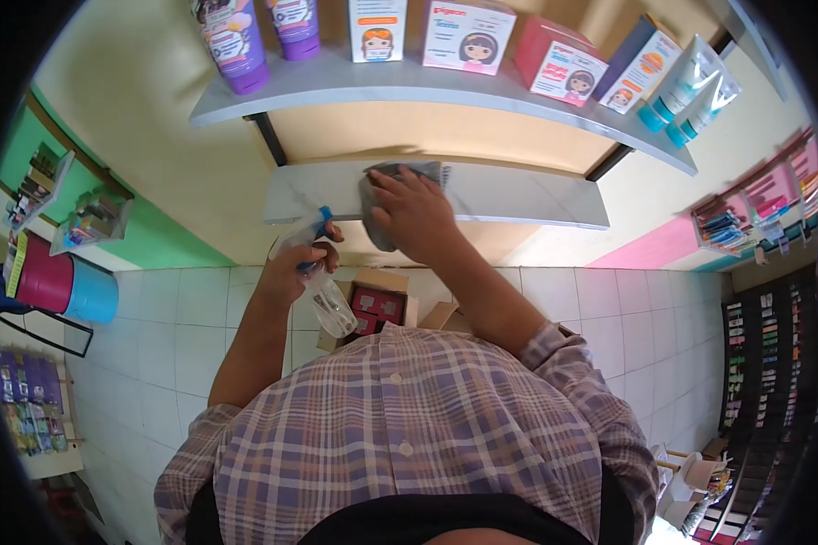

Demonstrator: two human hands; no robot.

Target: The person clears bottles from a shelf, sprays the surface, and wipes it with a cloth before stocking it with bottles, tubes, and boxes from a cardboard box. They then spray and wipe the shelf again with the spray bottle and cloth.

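A clear spray bottle (pixel 330 307) with a blue trigger head hangs tilted from my left hand (pixel 302 263), whose fingers are wrapped round its neck just in front of the lower shelf. My right hand (pixel 413 213) presses a dark grey cloth (pixel 379 232) onto the lower marble-patterned shelf (pixel 518 198), left of its middle. The cloth spreads out under the fingers and droops over the shelf's front edge.
An upper shelf (pixel 354 86) holds purple tubes (pixel 232 45), several boxes (pixel 468 38) and teal-capped tubes (pixel 686 91). Below, an open carton (pixel 377 309) stands on the tiled floor (pixel 182 336). Bins (pixel 91 291) are at the left, a dark display rack (pixel 768 363) at the right.
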